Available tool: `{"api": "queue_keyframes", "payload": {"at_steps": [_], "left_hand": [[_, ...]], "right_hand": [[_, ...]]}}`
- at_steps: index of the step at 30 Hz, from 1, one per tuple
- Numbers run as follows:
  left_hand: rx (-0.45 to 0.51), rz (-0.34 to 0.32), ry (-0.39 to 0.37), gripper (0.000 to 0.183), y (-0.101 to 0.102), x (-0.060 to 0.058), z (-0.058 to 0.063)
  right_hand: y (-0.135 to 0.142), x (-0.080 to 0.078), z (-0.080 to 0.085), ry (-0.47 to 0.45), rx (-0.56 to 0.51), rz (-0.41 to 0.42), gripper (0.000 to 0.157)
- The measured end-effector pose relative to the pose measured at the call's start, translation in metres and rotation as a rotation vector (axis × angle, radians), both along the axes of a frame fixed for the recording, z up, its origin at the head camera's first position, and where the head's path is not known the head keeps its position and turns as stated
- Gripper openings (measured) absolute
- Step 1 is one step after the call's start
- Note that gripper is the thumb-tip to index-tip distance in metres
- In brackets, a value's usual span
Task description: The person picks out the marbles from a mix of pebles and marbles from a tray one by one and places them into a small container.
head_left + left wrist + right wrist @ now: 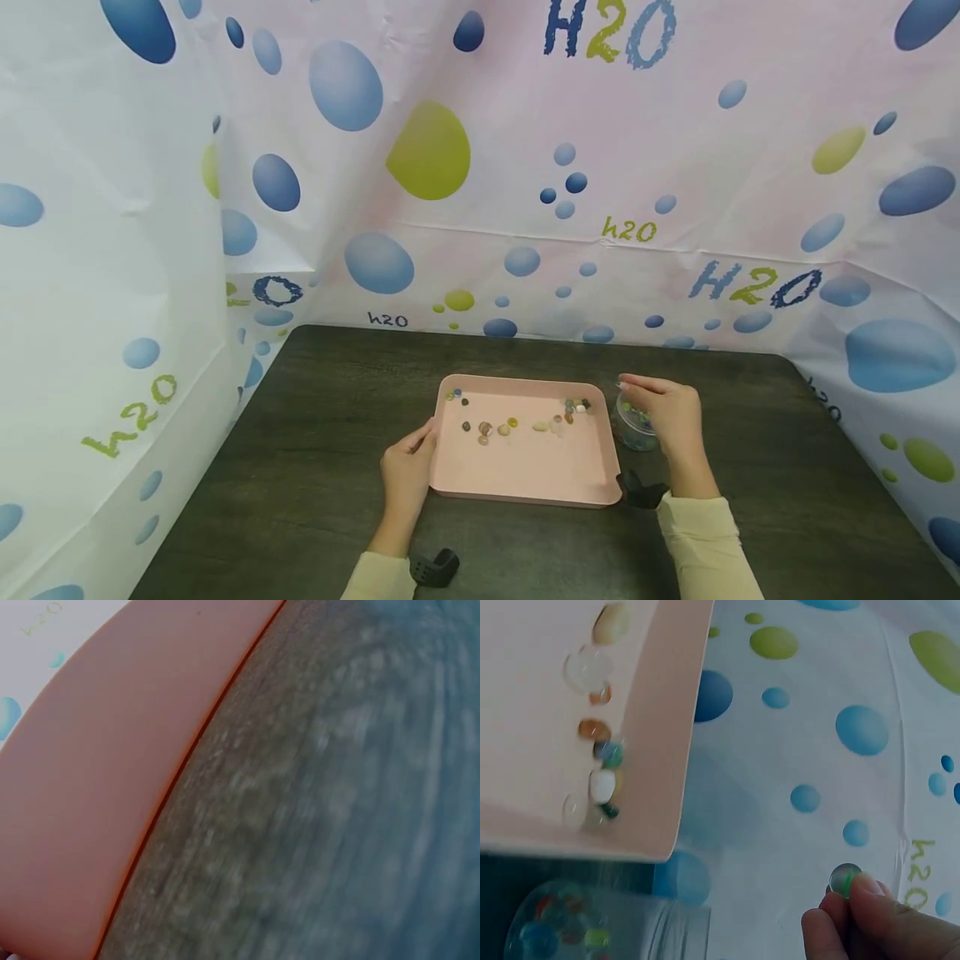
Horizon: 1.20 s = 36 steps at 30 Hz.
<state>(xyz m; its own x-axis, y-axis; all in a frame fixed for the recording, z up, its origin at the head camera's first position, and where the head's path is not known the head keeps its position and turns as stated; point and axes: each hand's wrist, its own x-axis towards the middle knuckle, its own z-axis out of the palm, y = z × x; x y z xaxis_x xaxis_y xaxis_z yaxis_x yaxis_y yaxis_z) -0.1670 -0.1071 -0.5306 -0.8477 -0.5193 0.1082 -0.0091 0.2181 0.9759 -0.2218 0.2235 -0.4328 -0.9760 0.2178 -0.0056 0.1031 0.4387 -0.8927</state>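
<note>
A pink rectangular tray lies on the dark table with several small polished stones and glass marbles scattered in it. At its left wall, my left hand holds the rim between thumb and fingers. My right hand is raised over a clear jar just right of the tray. Between thumb and fingertips it pinches a clear glass marble with a green streak. Colourful marbles show through the jar's wall in the right wrist view. The left wrist view shows mostly the tray's outer side.
A dark wooden table spreads around the tray. White sheeting printed with blue and green drops stands behind and at both sides. Dark wrist mounts sit by both cuffs, the right one close to the tray's near right corner.
</note>
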Motion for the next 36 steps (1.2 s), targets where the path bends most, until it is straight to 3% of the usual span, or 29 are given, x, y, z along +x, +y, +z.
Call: {"api": "queue_keyframes", "payload": {"at_steps": [10,21,36], "left_hand": [[0.034,-0.02,-0.026,0.021,-0.001,0.001,0.001],[0.039,-0.018,-0.041,0.021,-0.002,-0.001,-0.001],[0.043,-0.024,-0.029,0.022,-0.001,-0.002,-0.001]], "right_hand": [[0.022,0.005,-0.011,-0.072,0.001,-0.071,0.038],[0.025,0.004,-0.017,-0.057,0.046,-0.11,0.033],[0.024,0.009,-0.008,-0.045,0.013,-0.117,0.035]]}}
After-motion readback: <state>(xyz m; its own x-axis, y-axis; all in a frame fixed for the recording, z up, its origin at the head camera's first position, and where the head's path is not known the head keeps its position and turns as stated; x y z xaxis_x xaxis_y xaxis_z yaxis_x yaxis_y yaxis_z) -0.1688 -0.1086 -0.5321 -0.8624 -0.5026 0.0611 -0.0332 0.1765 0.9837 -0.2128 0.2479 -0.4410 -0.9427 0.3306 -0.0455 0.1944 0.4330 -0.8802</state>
